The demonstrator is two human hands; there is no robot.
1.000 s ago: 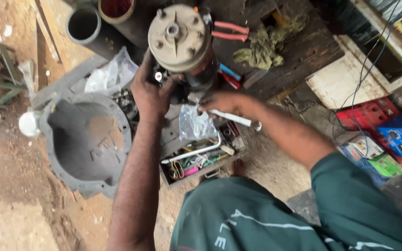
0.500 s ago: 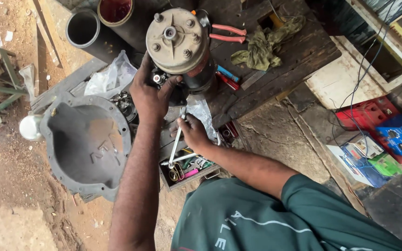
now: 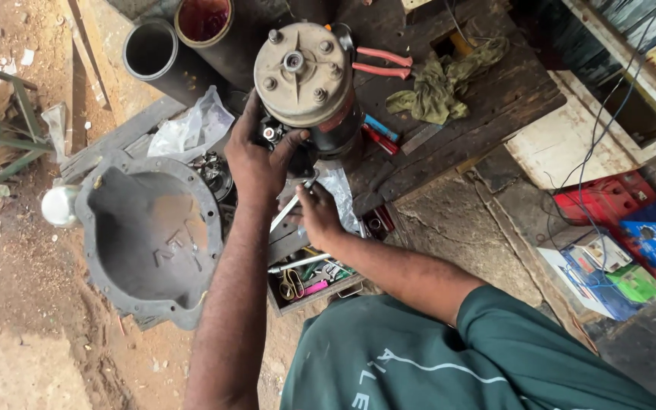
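A cylindrical compressor-like unit (image 3: 303, 72) with a beige bolted end plate stands on the dark wooden bench (image 3: 487, 114). My left hand (image 3: 256, 159) grips its lower left side, by a small fitting. Just below, my right hand (image 3: 318, 218) is closed on a slim silver wrench (image 3: 285, 213), which angles up towards the unit's underside. An open tool tray (image 3: 314, 287) with several hand tools lies under my right forearm.
A grey cast bell-shaped housing (image 3: 149, 235) lies at the left on the dirt. Two dark pipes (image 3: 151, 49) stand at the back, with a crumpled plastic bag (image 3: 191, 127) beside them. Red-handled pliers (image 3: 383, 63) and a green rag (image 3: 443, 80) lie right of the unit. Red and blue boxes (image 3: 647, 228) sit at the far right.
My right hand left the right side of the unit, went down to the tool tray and now holds the silver wrench up near the unit. My left hand kept its grip.
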